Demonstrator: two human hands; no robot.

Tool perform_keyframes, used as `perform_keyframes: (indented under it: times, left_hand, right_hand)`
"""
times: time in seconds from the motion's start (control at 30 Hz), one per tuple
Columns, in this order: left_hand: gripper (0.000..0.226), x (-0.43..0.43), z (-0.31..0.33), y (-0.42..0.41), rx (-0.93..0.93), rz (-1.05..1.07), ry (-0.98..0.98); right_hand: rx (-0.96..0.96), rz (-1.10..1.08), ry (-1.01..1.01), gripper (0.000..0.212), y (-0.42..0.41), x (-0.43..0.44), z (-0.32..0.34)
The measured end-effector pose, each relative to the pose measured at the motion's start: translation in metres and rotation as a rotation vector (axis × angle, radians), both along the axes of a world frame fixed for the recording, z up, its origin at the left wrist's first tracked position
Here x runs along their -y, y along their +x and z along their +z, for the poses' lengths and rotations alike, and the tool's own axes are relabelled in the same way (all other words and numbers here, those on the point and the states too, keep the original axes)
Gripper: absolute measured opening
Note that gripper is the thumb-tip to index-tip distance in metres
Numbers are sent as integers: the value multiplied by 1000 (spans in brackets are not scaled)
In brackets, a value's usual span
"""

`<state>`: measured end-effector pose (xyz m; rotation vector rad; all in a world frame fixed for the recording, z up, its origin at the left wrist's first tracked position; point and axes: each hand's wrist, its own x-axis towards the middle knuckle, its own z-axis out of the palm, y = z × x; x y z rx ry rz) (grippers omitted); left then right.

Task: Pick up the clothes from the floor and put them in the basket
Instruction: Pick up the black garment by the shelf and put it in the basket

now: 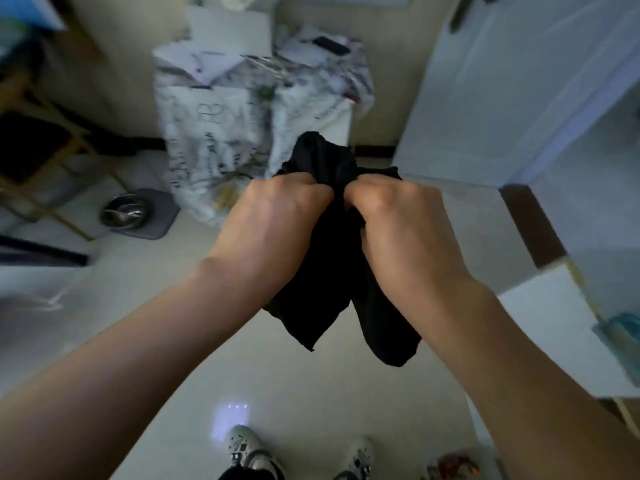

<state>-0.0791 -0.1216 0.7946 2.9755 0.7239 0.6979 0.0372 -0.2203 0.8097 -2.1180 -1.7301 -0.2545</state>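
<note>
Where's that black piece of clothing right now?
The black garment hangs mid-frame, off the floor, bunched between the left hand and right hand, before the patterned white bag.

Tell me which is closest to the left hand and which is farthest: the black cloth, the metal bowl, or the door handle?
From the left hand, head view:
1. Black cloth: gripped in it, shared with the right hand.
2. Metal bowl: on the floor, off to the left.
3. Door handle: high up at the top right.

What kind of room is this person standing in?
Probably a lived-in home, perhaps a hallway or bedroom corner. A white door stands open on the right, a small metal bowl sits on a grey mat on the pale tiled floor, and both hands grip a black garment.
</note>
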Motion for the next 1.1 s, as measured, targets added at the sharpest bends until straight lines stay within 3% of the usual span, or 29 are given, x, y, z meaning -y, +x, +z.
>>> perform_keyframes:
  times: [0.17,0.43,0.77,1.1]
  left_hand:
    - [9,-52,32,-125,-11,171,28]
    - [11,-110,61,-298,-64,521,-22]
    - [18,-177,40,-450,-61,940,-40]
    - [13,-240,46,-545,-81,1331,-21]
  right_hand:
    - [57,198,69,40,-109,-76,23]
    - [72,580,133,32,-266,-186,44]
    - [25,1021,123,31,-422,-312,28]
    - [45,1383,85,29,-543,-429,36]
